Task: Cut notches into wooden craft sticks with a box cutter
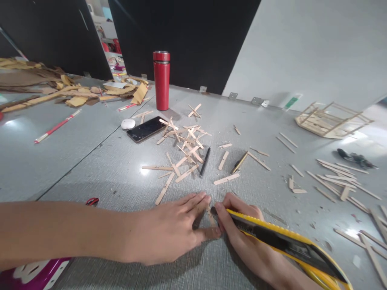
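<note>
My left hand (pixel 169 229) lies flat on the grey table (pixel 90 169), fingers stretched out, with the thumb and fingertips pressing on a small wooden stick (pixel 211 216). My right hand (pixel 244 237) is wrapped round a yellow and black utility knife (pixel 287 243), whose tip meets the stick right beside my left fingertips. A loose heap of wooden craft sticks (pixel 184 149) lies just beyond both hands.
A red flask (pixel 161 80), a black phone (pixel 147 129), a white earbud case (pixel 128 123), a black pen (pixel 204 162) and a second knife (pixel 240 162) lie ahead. A stick frame model (pixel 331 119) stands far right, more sticks (pixel 338 179) beside it, cardboard scraps (pixel 72 90) far left.
</note>
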Demonstrator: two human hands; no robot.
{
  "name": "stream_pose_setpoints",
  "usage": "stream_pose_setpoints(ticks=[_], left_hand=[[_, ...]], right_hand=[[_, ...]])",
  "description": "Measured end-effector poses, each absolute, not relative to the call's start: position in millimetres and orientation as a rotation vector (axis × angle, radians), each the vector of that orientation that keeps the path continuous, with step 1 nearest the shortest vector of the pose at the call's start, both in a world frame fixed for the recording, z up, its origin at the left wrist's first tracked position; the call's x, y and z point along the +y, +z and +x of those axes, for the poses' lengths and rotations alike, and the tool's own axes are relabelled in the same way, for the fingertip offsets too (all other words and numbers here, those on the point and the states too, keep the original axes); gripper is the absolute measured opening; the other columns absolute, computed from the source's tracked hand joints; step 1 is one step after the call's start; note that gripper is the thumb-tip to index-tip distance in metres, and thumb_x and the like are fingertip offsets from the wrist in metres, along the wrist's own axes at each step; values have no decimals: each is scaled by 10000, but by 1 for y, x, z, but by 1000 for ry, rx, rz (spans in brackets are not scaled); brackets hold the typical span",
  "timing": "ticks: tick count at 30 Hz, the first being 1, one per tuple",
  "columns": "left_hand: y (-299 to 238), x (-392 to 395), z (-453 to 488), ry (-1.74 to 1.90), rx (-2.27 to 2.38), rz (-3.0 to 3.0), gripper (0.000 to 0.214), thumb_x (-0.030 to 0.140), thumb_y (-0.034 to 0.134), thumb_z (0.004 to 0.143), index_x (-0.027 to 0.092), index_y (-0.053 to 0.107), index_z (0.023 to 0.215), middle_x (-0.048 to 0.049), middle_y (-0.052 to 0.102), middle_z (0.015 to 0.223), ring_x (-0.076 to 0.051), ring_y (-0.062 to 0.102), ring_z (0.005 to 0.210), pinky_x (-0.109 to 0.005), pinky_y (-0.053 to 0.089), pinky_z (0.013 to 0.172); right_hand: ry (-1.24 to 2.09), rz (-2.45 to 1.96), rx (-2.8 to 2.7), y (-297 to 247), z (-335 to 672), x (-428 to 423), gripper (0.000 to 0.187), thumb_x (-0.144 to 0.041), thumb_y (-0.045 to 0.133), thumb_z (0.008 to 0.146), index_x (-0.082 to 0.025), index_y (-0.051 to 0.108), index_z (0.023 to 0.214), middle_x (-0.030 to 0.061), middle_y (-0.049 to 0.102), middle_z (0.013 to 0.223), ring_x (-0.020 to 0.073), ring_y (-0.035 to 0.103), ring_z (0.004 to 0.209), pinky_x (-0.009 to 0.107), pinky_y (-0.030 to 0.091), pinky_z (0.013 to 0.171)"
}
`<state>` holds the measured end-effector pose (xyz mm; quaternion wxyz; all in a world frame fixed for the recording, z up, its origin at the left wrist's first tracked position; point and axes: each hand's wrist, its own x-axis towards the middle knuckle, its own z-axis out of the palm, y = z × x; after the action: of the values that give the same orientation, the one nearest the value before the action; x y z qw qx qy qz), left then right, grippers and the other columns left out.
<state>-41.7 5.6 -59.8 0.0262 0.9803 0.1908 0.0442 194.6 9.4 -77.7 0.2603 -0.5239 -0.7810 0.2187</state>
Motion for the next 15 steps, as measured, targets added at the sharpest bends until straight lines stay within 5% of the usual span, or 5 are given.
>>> stream_pose_setpoints(ticks=[15], left_hand=[[-60, 8, -43, 149, 582, 3004, 808, 172, 703, 890, 64, 340, 1604, -337, 347, 1617, -394, 319, 1545, -456, 295, 1269]], right_hand=[[515, -1330, -2192, -66, 189, 10, 378, -321, 504, 1027, -254, 451, 659, -67, 476, 570, 129, 504, 477, 298, 441, 514]])
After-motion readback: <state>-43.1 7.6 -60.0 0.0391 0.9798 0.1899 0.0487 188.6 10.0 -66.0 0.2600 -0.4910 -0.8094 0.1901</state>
